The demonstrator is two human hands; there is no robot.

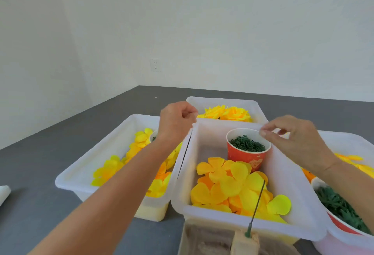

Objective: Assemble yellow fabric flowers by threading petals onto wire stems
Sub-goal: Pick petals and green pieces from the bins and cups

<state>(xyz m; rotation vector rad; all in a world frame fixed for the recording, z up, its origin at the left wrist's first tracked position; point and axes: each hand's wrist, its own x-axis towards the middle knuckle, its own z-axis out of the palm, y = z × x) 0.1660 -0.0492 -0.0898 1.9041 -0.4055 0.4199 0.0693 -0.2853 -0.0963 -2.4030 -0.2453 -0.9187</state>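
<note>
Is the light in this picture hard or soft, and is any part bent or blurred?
Head view: soft, even light, only faint shadows under the bins; wide-angle bending curves the floor edge; right hand slightly blurred; red cup fairly sharp.

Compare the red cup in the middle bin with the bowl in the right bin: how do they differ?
The cup is tall and narrow; the bowl is wide and low. The cup holds small dark green rings; the bowl holds green leaf-like pieces. The cup shows fully; the bowl is partly hidden by the right arm. Both are red outside.
</note>
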